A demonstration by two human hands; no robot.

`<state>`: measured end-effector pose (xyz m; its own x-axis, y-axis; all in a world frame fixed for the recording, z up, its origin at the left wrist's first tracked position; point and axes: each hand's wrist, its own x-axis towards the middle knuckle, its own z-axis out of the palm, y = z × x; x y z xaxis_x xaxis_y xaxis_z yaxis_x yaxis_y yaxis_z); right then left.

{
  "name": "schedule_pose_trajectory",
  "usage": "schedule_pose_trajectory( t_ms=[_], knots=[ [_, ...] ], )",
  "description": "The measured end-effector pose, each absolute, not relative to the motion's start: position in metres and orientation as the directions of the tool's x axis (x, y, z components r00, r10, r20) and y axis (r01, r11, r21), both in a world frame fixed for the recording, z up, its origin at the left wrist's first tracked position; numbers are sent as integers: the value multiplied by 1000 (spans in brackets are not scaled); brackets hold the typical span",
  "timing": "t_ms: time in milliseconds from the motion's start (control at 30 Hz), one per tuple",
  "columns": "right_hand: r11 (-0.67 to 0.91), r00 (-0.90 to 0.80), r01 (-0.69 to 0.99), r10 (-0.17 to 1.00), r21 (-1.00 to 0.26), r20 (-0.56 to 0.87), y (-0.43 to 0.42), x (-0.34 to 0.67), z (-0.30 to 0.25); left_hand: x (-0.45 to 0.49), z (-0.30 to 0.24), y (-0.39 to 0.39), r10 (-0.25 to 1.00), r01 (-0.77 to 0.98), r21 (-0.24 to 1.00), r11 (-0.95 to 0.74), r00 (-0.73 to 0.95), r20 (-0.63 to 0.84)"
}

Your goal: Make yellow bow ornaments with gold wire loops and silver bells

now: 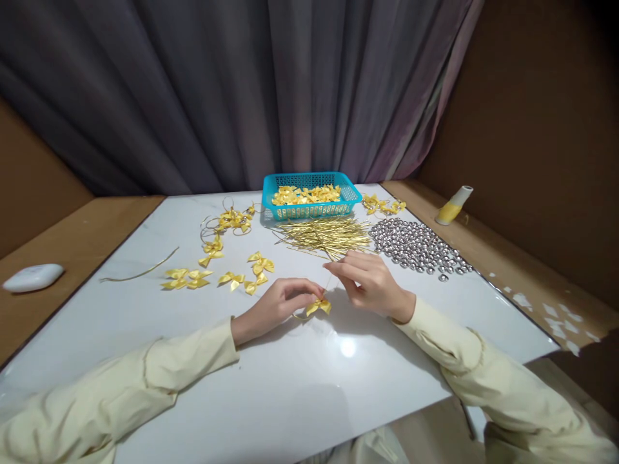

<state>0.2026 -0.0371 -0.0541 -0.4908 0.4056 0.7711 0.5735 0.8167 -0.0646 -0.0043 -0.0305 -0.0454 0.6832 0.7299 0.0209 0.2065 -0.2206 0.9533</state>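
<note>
Low over the white tabletop, the fingers of my left hand (285, 301) are closed on a yellow ribbon bow (318, 307). A gold tie (300, 317) curves out from the bow's left side. To the right, my right hand (370, 283) pinches a thin strand (329, 281) that seems to rise from the bow. Its thumb and index finger are together, and the far end of the strand is hard to make out. Beyond the right hand lies a heap of gold twist ties (324, 236). Loose yellow bows (260, 263) rest left of my hands.
A teal basket (309, 211) of yellow bows stands at the back. Silver bell-like pieces (418, 245) spread at the right. Bows with looped ties (235, 219) lie back left, near a single gold tie (145, 270). A white mouse-shaped object (33, 278) and a yellow-white bottle (453, 206) flank the table.
</note>
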Motion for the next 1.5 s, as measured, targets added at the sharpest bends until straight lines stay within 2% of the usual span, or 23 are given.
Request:
schedule_pose_trajectory(
  t_ms=[400,867,1500],
  knots=[
    [810,-448,578,417,-100,791,-39,200,-52,-5,-48,-29,722,199,963,-183,692,-6],
    [768,-404,634,429,-91,808,-36,202,-58,-6,-41,-32,722,206,958,-198,691,0],
    [776,-404,623,424,-95,810,-36,202,-60,-6,-49,-30,715,236,947,-220,699,-8]
  ],
)
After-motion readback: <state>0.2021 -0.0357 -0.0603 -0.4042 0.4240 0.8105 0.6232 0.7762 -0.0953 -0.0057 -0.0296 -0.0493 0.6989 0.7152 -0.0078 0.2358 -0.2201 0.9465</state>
